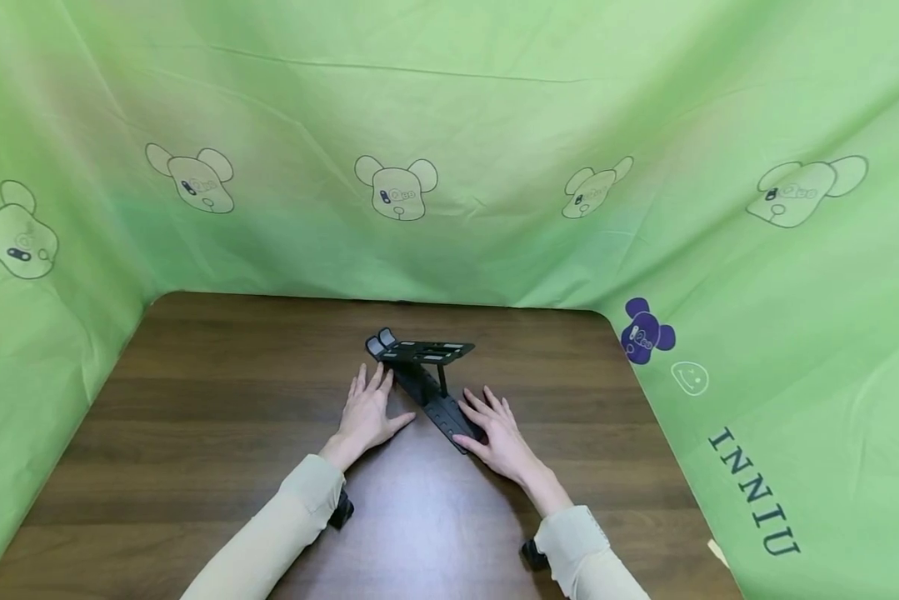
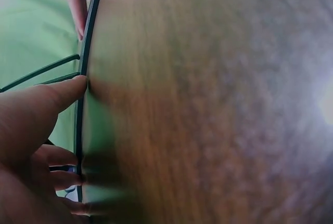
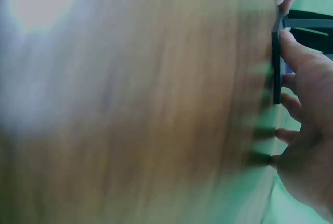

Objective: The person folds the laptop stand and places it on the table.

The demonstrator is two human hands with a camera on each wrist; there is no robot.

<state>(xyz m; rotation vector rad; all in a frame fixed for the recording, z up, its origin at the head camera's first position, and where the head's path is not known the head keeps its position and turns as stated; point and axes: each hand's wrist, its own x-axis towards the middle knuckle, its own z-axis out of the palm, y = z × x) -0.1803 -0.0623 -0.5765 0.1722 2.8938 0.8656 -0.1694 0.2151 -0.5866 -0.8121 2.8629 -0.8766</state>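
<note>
Sleeves nearest me; both hands lie flat on the tabletop (image 1: 194, 417). Left hand (image 1: 367, 412) rests open beside the black folding stand (image 1: 427, 375) at centre; right hand (image 1: 494, 429) presses its base, fingers straight. I'd steady the base before lifting the upper plate.

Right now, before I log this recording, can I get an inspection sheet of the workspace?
Surface: dark wooden table, bare around the hands.
Job's things: black folding stand, upper plate raised, base flat on the table.
Clutter: nothing seen.
Hands: left hand flat on the table beside the stand, fingers straight; right hand resting on the stand's base end, fingers straight.
Cables: nothing seen.
Surroundings: green cloth with bear prints walls the table on three sides.
</note>
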